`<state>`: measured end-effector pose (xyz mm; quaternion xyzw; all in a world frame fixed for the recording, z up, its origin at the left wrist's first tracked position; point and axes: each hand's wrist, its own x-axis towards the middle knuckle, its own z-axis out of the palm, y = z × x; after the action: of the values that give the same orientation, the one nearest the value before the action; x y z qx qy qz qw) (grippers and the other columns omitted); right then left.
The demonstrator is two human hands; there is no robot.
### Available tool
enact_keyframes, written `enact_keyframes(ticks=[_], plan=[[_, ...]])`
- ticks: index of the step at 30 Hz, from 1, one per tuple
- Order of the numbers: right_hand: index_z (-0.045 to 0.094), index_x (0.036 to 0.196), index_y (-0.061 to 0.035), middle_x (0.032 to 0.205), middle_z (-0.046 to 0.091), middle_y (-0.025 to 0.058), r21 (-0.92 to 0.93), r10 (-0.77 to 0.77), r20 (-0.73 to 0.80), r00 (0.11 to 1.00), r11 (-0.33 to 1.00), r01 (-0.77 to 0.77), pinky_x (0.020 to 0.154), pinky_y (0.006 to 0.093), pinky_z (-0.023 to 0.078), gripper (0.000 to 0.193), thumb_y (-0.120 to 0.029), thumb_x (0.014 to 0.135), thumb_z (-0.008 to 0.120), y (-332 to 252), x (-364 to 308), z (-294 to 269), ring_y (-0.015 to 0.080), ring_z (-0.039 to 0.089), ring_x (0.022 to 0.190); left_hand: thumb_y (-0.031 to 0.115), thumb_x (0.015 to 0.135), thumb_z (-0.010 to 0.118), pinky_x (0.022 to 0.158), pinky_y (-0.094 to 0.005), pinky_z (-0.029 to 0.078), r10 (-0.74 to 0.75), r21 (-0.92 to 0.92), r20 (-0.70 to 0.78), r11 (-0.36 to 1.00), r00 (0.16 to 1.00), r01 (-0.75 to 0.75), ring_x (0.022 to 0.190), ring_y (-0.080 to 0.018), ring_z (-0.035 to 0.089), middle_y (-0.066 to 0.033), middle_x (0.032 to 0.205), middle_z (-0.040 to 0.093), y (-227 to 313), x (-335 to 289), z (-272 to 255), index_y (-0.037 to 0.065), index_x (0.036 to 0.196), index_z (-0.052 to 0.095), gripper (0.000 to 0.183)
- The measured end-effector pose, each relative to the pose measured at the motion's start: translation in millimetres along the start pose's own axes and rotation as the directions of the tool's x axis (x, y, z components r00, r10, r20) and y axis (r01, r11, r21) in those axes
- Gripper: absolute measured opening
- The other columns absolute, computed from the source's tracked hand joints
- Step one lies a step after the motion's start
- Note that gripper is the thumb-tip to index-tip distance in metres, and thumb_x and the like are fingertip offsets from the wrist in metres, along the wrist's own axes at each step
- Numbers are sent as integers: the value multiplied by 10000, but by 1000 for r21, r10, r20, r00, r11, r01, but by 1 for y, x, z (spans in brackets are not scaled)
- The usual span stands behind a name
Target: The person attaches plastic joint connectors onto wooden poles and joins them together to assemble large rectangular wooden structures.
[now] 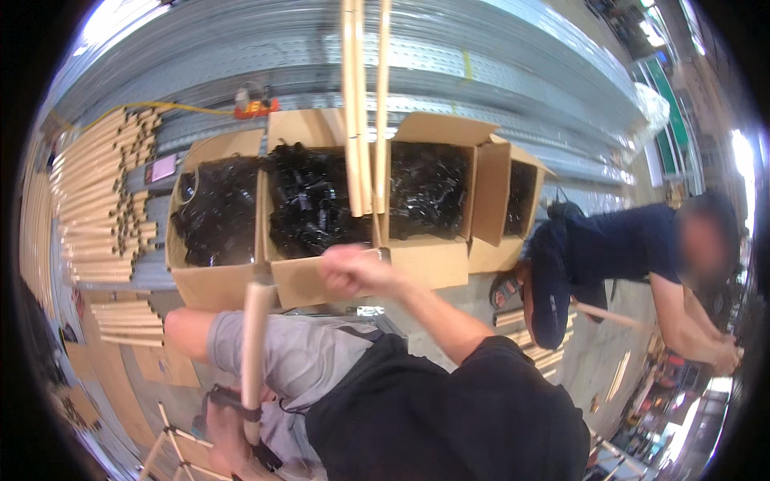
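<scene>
My right hand (345,270), blurred, is closed at the near edge of the open cardboard boxes. Whether anything is inside its fingers cannot be seen. Below my grey shorts, my left hand (230,437) is smeared by motion around the lower part of a tan pipe (255,337). This pipe stands nearly upright in the picture, with a dark band near its lower end. Small black plastic fittings (311,196) fill the box just beyond my right hand. More tan pipes (355,112) reach down over the boxes from the far side.
A cardboard box (212,280) of fittings stands leftmost in the row. Piled pipes with dark ends (100,208) lie at the left. Metal channels (297,60) are stacked behind. At the right, a person (609,248) crouches beside pipes on the floor. Pipe frames (172,445) stand lower left.
</scene>
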<state>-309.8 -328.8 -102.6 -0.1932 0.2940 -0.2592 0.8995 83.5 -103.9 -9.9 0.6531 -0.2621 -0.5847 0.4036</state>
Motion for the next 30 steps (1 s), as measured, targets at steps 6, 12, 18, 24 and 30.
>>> enact_keyframes(ticks=[6, 12, 18, 24, 30], plan=[[602, 1130, -49, 1009, 680, 100, -681, -715, -697, -63, 632, 370, 661, 299, 545, 222, -121, 926, 652, -74, -173, -200, 184, 677, 821, 308, 1018, 576, 656, -314, 529, 42, -46, -369, 997, 928, -64, 791, -188, 639, -98, 1019, 643, 2, 0, -21, 20, 1340, 457, 447], [527, 1275, -31, 1039, 659, 87, -293, -270, -956, -116, 901, 321, 647, 365, 520, 487, -184, 866, 741, -11, -303, -419, 199, 642, 842, 398, 1003, 579, 463, -256, 438, 19, 25, -420, 1000, 908, -9, 571, -126, 549, -63, 864, 616, 6, 4, 5, 96, 1112, 500, 331], [610, 1185, -2, 970, 642, 93, -190, -141, -977, -161, 918, 347, 659, 443, 485, 465, -303, 856, 741, -47, -230, -444, 223, 571, 751, 404, 998, 572, 522, -271, 483, 65, 125, -507, 992, 859, -1, 645, -165, 594, -75, 902, 619, -10, 3, 13, 75, 1163, 506, 375], [634, 1102, -27, 937, 632, 109, -405, -426, -896, -125, 900, -162, 690, 436, 496, 410, -384, 903, 657, -70, -198, -473, 263, 585, 769, 235, 900, 711, 716, -297, 499, 75, 231, -410, 973, 909, 24, 850, -156, 592, -87, 1018, 630, 24, 24, 67, -35, 1347, 470, 575], [630, 1070, -41, 925, 632, 101, -380, -371, -925, 88, 915, -136, 687, 398, 513, 393, -392, 898, 662, -74, -174, -489, 249, 600, 778, 90, 761, 838, 669, -327, 546, 72, -15, -265, 997, 961, -79, 814, -177, 656, -137, 1040, 638, 29, 1, 89, -50, 1347, 398, 746]])
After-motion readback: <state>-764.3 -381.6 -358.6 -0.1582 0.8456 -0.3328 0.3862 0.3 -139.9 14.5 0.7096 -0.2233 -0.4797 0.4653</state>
